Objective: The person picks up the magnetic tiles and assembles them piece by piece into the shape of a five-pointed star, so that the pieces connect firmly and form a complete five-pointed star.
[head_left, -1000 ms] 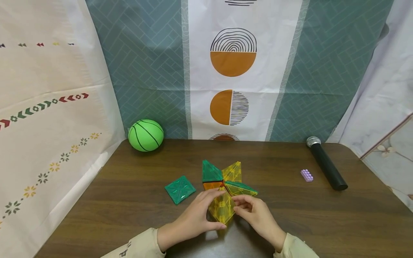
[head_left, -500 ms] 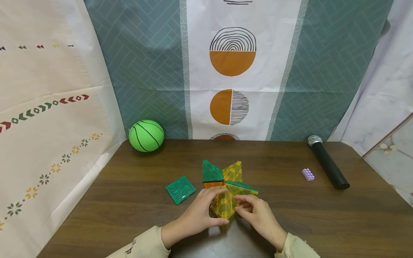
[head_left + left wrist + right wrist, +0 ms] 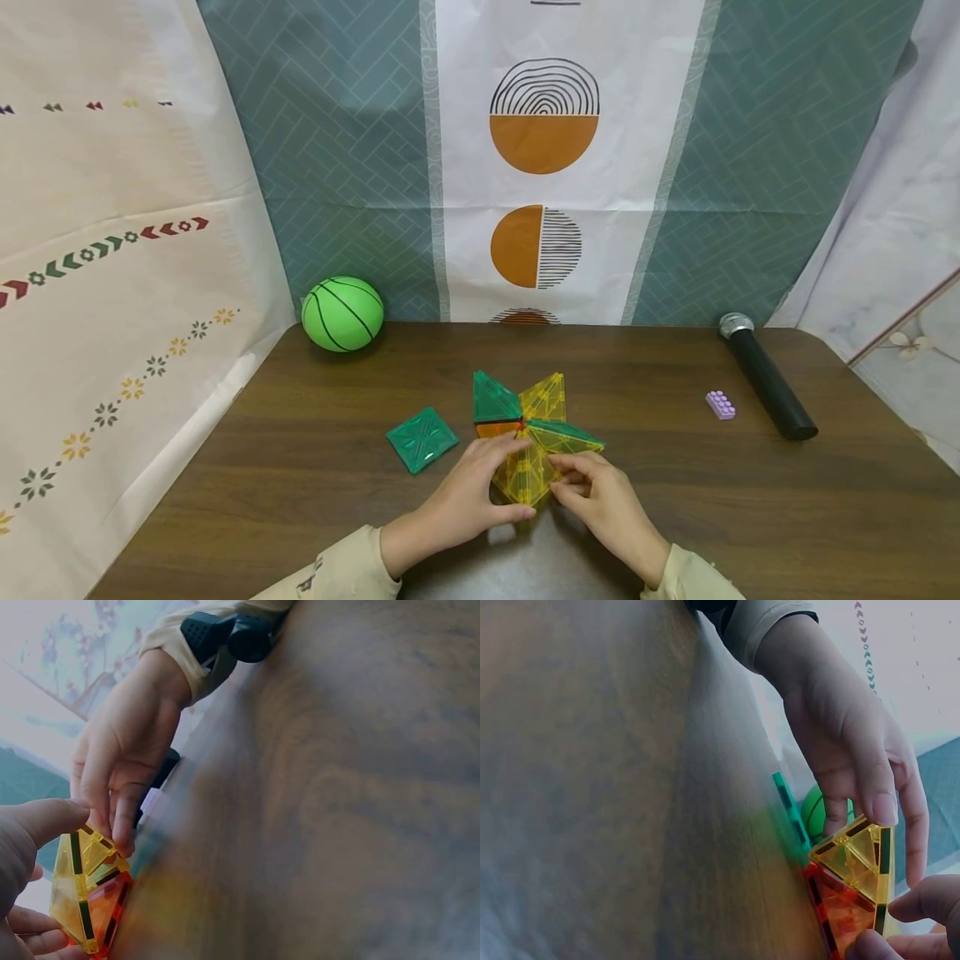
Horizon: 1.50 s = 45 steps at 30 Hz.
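Translucent magnetic tiles form a star-like shape on the wooden table in the head view. Its near point is made of yellow triangle tiles (image 3: 527, 477). My left hand (image 3: 468, 492) spans them, fingers at the far end and thumb at the near tip. At their right edge, the thumb and fingers of my right hand (image 3: 603, 500) pinch. Beyond stand a green triangle tile (image 3: 492, 402), another yellow triangle tile (image 3: 549, 398) and a green-and-yellow point (image 3: 566, 437). An orange tile (image 3: 493, 430) shows beside my left fingers. Both wrist views show a red-orange tile (image 3: 844, 904) low against the yellow ones.
Left of the star lies a green square tile (image 3: 422, 440). A green ball (image 3: 342, 314) sits at the back left. Toward the right are a small purple toy brick (image 3: 721, 405) and a black microphone (image 3: 771, 383). Patterned cloths hang behind and at the sides.
The yellow triangle tiles have shifted slightly away from me and to the right, with both hands staying on them. The other tiles keep their arrangement; the head view has drifted a little.
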### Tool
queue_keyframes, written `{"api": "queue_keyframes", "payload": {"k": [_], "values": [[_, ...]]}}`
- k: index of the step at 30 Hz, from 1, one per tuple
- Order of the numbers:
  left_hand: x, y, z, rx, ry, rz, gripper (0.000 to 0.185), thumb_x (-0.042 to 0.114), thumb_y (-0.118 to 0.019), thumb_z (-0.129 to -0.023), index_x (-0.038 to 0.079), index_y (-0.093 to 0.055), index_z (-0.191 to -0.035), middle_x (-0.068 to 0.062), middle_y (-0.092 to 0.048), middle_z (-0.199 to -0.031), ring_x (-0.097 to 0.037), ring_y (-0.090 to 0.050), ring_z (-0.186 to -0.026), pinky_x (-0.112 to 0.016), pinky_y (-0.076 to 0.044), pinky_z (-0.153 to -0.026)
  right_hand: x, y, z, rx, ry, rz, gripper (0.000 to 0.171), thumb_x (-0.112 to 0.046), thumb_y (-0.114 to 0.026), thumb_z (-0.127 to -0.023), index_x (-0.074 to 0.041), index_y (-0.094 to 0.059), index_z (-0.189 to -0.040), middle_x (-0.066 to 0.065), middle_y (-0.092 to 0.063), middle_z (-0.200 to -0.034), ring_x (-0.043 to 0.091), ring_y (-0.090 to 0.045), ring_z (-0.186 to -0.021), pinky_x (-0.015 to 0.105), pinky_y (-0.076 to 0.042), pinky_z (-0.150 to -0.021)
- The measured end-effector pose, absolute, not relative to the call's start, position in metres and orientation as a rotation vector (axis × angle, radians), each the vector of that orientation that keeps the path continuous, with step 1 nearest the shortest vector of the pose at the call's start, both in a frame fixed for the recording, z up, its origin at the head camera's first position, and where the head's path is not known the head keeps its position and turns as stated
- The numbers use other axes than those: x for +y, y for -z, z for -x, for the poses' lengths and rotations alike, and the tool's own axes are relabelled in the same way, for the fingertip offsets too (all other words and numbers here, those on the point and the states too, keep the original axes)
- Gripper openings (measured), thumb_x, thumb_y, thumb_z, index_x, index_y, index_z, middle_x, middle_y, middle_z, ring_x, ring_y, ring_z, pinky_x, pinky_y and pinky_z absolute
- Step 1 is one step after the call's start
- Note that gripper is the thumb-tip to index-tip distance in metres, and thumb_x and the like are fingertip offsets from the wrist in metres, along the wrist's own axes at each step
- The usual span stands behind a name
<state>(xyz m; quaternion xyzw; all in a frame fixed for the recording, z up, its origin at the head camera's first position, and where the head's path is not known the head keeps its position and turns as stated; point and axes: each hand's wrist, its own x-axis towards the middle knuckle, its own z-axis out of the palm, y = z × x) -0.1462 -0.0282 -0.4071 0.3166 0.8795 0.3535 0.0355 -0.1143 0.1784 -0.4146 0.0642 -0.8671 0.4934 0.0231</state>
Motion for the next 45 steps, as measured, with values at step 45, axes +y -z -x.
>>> {"api": "queue_keyframes", "payload": {"k": [45], "values": [[-0.130, 0.375, 0.201, 2.947, -0.752, -0.963, 0.079, 0.029, -0.083, -0.074, 0.013, -0.046, -0.142, -0.012, -0.051, -0.140, -0.035, -0.047, -0.129, -0.052, -0.044, -0.103, 0.148, 0.326, 0.159, -2.908, -1.035, -0.799, 0.027, -0.018, -0.068, -0.090, -0.011, -0.067, -0.116, 0.003, -0.068, -0.111, 0.010, -0.062, -0.085, 0.020, -0.050, -0.070]]}}
